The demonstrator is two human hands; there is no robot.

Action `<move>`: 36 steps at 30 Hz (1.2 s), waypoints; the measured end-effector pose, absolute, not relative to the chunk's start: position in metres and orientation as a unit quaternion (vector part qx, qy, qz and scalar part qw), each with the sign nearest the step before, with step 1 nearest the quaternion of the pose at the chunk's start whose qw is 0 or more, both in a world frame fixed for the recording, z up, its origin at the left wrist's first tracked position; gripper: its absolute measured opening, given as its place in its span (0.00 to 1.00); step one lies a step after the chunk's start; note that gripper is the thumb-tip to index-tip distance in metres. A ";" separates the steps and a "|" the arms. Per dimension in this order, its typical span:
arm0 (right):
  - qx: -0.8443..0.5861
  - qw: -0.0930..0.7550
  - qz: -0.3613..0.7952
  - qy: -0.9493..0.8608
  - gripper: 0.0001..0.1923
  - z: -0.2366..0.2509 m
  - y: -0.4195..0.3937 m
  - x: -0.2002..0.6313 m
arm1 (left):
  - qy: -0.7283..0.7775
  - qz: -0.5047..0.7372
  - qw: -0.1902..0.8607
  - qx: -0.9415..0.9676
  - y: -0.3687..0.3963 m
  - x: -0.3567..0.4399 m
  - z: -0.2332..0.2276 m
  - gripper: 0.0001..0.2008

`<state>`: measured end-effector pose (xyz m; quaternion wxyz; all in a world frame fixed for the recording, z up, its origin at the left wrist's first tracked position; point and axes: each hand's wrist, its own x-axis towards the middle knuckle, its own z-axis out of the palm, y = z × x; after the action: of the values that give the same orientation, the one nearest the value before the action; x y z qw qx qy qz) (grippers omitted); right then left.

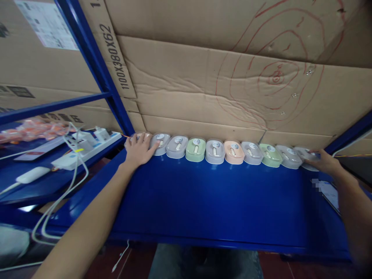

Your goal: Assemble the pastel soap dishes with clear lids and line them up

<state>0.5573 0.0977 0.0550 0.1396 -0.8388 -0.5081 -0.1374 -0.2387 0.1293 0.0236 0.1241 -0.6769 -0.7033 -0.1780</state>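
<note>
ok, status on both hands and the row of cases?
Left hand flat on the row's left end. Right hand on the rightmost case. Row of cases lined against cardboard. Nothing between them.

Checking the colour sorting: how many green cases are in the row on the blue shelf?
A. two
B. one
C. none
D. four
A: two green cases stand in the row on the shelf, among grey and peach ones.
</note>
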 end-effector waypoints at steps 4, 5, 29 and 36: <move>-0.863 0.108 -0.080 -0.486 0.24 0.048 0.100 0.566 | -0.714 -0.179 0.122 -0.666 0.131 -0.236 0.023 0.40; -0.868 0.108 -0.073 -0.479 0.25 0.046 0.099 0.568 | -0.715 -0.179 0.121 -0.665 0.132 -0.236 0.022 0.41; -0.346 0.384 0.051 -0.854 0.30 0.076 0.007 0.264 | -0.681 -0.214 0.128 -0.688 0.125 -0.236 0.030 0.38; -0.284 0.292 0.119 -0.905 0.43 0.035 0.009 0.203 | -0.682 -0.195 0.151 -0.688 0.126 -0.235 0.026 0.39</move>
<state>0.2028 0.0089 0.0354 0.2920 -0.2842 -0.9055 0.1188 -0.2355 0.1264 0.0263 0.1506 -0.6881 -0.6824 -0.1951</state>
